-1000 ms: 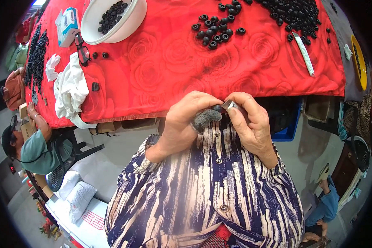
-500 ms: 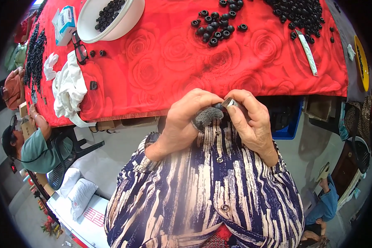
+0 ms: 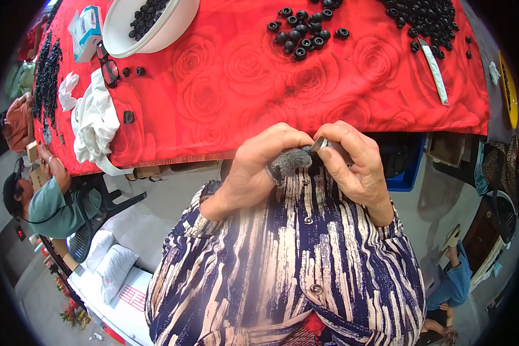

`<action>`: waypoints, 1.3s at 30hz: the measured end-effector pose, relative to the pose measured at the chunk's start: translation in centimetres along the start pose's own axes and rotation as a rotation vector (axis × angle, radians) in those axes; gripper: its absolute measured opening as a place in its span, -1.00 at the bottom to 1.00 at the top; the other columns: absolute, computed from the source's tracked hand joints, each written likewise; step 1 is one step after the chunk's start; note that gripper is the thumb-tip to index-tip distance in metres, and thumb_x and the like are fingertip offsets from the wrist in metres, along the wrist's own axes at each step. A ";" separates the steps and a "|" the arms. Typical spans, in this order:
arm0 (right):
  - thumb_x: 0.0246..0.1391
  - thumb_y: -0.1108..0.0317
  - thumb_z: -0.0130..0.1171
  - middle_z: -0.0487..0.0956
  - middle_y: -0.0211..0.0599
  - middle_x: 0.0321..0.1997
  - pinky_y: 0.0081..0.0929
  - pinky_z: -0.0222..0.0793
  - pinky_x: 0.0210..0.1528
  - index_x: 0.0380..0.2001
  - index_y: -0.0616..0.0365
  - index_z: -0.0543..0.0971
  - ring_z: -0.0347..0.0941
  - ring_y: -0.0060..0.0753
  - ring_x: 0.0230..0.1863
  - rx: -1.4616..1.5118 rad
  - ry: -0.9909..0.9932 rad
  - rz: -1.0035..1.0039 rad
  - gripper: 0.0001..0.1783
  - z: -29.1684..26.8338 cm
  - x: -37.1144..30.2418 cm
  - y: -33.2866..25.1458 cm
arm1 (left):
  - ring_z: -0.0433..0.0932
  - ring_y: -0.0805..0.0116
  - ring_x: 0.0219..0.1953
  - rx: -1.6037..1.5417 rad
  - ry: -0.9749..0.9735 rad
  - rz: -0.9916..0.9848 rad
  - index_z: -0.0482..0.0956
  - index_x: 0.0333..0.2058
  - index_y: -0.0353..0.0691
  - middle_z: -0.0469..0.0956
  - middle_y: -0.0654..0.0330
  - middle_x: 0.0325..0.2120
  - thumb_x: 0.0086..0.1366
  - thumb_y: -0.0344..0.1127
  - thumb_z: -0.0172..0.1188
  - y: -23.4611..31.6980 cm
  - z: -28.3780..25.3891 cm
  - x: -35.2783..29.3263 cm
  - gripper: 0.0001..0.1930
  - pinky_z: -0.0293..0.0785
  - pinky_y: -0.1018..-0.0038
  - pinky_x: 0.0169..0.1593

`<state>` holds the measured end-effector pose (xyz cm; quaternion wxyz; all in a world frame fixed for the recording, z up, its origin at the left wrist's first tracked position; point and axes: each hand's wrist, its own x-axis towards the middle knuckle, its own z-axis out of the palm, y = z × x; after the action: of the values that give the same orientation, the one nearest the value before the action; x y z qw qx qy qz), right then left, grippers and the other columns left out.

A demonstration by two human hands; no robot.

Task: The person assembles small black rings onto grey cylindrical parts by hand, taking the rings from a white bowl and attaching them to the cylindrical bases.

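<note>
In front of your navy-and-cream striped shirt (image 3: pixel 282 248), your left hand (image 3: pixel 251 164) curls around a fuzzy dark-grey piece (image 3: pixel 294 161) and pinches a small, rounded black piece (image 3: pixel 307 149), partly hidden, at its fingertips. Your right hand (image 3: pixel 357 167) grips a short, flat silver metal blade (image 3: pixel 318 144) just beside that black piece. Beyond, on the red rose-patterned tablecloth (image 3: pixel 242 109), lie loose round black pieces with holes (image 3: pixel 300 53); farther left stands a round white plastic bowl (image 3: pixel 181 32).
</note>
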<state>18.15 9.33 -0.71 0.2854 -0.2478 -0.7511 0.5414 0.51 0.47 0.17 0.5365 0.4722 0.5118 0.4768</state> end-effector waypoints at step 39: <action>-0.05 0.52 0.18 0.46 -0.19 -0.49 -0.44 0.30 -0.46 -0.32 0.28 0.50 0.41 -0.26 -0.50 -0.029 -0.001 0.052 -0.83 -0.3 0.6 -0.9 | 0.43 0.60 -0.36 -0.308 0.085 -0.170 0.53 -0.15 -0.34 0.44 0.26 -0.34 0.21 -0.56 0.08 0.5 0.7 -0.7 -0.78 0.37 0.67 -0.32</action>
<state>17.87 9.66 0.27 0.2670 -0.2713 -0.7523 0.5377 1.19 -0.20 0.80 0.6187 0.3188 0.4928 0.5222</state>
